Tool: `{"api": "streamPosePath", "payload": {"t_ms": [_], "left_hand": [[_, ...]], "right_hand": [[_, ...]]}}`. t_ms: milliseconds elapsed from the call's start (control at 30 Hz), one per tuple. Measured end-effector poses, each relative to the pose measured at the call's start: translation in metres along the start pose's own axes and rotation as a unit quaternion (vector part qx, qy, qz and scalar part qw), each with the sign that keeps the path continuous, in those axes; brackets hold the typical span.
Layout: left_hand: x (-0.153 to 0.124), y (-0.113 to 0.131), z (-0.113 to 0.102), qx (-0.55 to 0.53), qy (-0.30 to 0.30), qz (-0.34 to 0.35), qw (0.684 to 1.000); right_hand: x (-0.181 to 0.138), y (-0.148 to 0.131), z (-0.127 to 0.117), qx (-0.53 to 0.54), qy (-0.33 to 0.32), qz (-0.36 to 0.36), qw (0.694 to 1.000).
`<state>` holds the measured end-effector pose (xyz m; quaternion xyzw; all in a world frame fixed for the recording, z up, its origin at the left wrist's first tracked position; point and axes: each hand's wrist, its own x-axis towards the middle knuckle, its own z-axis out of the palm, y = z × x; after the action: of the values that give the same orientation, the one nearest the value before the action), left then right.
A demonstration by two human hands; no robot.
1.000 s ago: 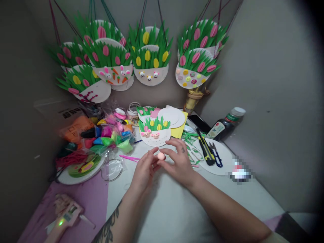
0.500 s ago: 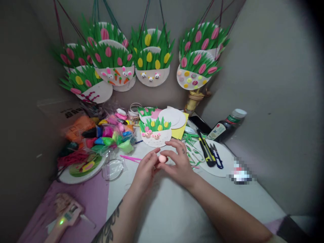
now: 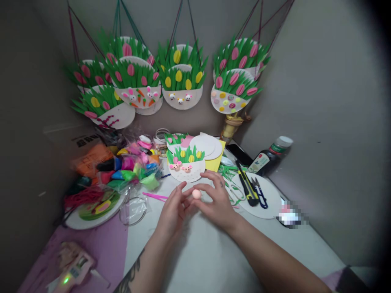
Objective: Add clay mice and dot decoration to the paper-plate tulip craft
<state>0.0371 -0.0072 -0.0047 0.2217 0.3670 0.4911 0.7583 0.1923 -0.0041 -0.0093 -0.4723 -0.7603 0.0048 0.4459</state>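
Observation:
Between the thumb and forefinger of my right hand [image 3: 217, 200] is a small peach-coloured ball of modelling clay [image 3: 196, 194]. My left hand [image 3: 173, 206] is open close beside it, fingers stretched toward the ball; whether a fingertip touches it I cannot tell. Just beyond both hands lies a paper-plate basket [image 3: 187, 173] with green paper grass, yellow and pink paper tulips and two peach animal faces on its front. Bags of coloured clay [image 3: 130, 176] are heaped to the left of it.
A glue gun [image 3: 76, 264] with a lit green light lies front left. White-handled scissors [image 3: 234, 191], a yellow-black cutter [image 3: 248, 189] and thread snips [image 3: 259, 193] lie at right, near a dark bottle [image 3: 270, 154]. Finished plate baskets [image 3: 182, 97] hang on the back wall.
My left hand has drawn slightly away from the clay ball, which stays in my right fingers. The whole view has shifted a little, with the background sitting lower.

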Motion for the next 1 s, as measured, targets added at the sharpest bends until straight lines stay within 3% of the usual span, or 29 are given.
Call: {"api": "streamPosePath", "payload": {"t_ms": [167,333,467,600,700,800,867,900,1000], "left_hand": [[0.001,-0.002,0.003,-0.048,0.023,-0.045,0.998],[0.001,-0.004,0.005,-0.175,-0.019,-0.119,0.977],[0.002,-0.004,0.004,-0.216,-0.034,-0.132,0.967],[0.003,-0.005,0.002,-0.236,-0.057,-0.127,0.962],[0.003,-0.004,0.000,-0.233,-0.041,-0.117,0.964],[0.003,0.000,-0.002,-0.223,-0.014,-0.108,0.969],[0.003,0.000,-0.002,-0.216,0.011,-0.095,0.972],[0.003,0.000,-0.001,-0.212,0.027,-0.089,0.973],[0.002,-0.006,0.000,-0.197,0.062,-0.091,0.974]], "right_hand": [[0.002,0.007,-0.006,0.017,0.002,0.029,0.999],[-0.007,-0.012,0.006,0.093,-0.103,0.043,0.989],[-0.012,-0.017,0.017,0.116,-0.171,0.067,0.976],[-0.014,-0.016,0.015,0.128,-0.183,0.071,0.972],[-0.009,-0.010,0.005,0.128,-0.160,0.048,0.978],[0.016,0.018,-0.009,0.074,-0.074,0.074,0.992],[0.044,0.052,-0.015,-0.019,-0.036,0.167,0.985],[0.059,0.071,-0.016,-0.079,-0.042,0.228,0.969],[0.103,0.124,-0.007,-0.132,-0.061,0.292,0.945]]}}
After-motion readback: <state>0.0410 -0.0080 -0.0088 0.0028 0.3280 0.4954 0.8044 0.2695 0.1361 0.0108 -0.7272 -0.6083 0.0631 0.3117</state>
